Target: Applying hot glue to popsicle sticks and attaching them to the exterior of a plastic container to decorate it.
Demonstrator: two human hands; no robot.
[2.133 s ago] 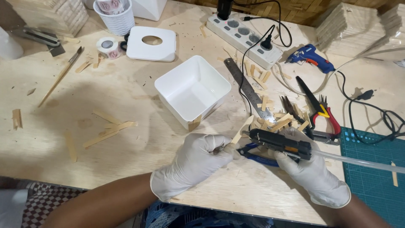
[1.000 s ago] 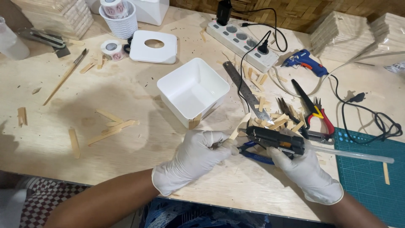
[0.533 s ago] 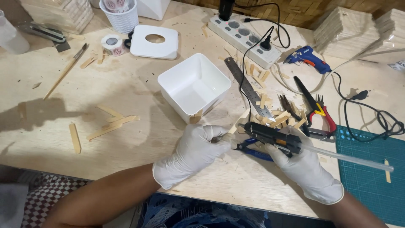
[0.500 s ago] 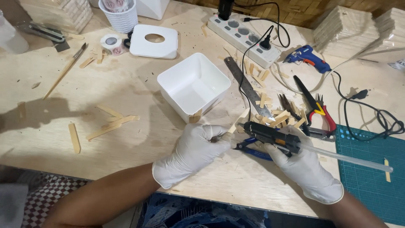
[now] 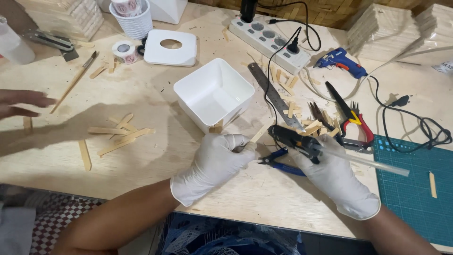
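Note:
Both my hands wear white gloves near the table's front edge. My left hand pinches a small wooden stick piece that points up and right. My right hand grips a black glue gun with a clear glue stick sticking out to the right; its nozzle points left toward the stick piece. Blue-handled pliers lie on the table between my hands. A white square container stands just behind my left hand.
Loose wooden sticks lie at the left. Another person's hand reaches in at the left edge. A metal ruler, red-handled pliers, blue glue gun, power strip and cables sit behind; a green cutting mat lies at the right.
My hands have stayed together over the blue pliers with the glue gun at the stick piece. Another person's hand has come into view at the left edge.

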